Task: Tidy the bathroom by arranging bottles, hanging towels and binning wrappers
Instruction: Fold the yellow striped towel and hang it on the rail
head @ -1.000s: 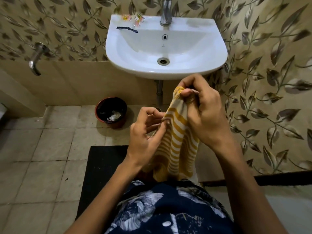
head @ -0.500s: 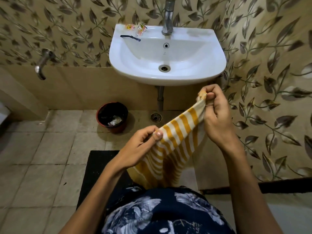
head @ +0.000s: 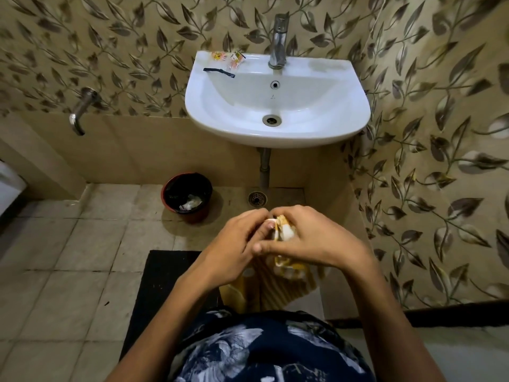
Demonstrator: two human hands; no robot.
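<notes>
While both hands, left [head: 234,244] and right [head: 311,244], pinch the towel [head: 286,232] together, folding seems underway; hanging needs a rail.

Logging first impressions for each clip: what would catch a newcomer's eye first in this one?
Front and centre, the left hand and right hand meet, bunching a yellow-and-white striped towel that hangs below them. Above, the white sink juts from the leaf-patterned wall, with wrappers lying on its back left ledge. Left of the hands, a dark bin stands on the tiled floor holding some rubbish.
</notes>
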